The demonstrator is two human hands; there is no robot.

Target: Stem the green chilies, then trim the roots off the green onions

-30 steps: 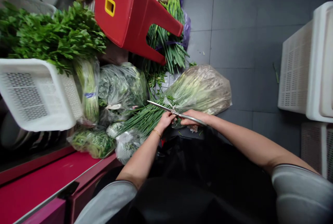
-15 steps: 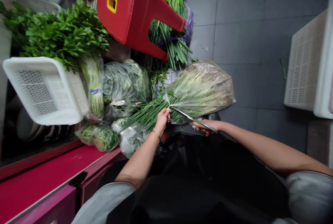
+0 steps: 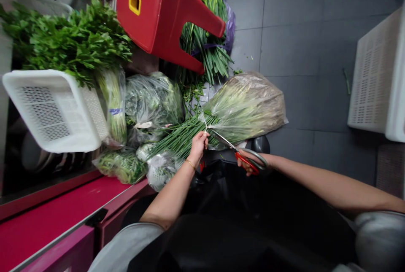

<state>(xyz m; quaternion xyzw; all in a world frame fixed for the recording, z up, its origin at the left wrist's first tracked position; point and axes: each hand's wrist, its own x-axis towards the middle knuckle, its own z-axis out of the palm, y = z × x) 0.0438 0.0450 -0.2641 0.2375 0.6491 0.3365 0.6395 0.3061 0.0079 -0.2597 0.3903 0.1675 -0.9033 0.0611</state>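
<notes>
A large clear plastic bag of long green stalks lies on the floor, its narrow end tied with a pale tie. Green stalks stick out of that end toward the left. My left hand is closed, pinching the end of the tie. My right hand is wrapped round the red and grey handles of scissors. The scissor blades point up and left, with their tips close to the tie, just right of my left fingers. Whether the tips touch it cannot be made out.
A red stool lies on its side at the upper left. White baskets stand at the left and right. Leafy greens, bagged vegetables and a purple bag lie around the stool. A pink surface is lower left.
The scissors have turned in my right hand, so the red handle now shows below the grey one. My left hand stays at the tie. The view has shifted slightly.
</notes>
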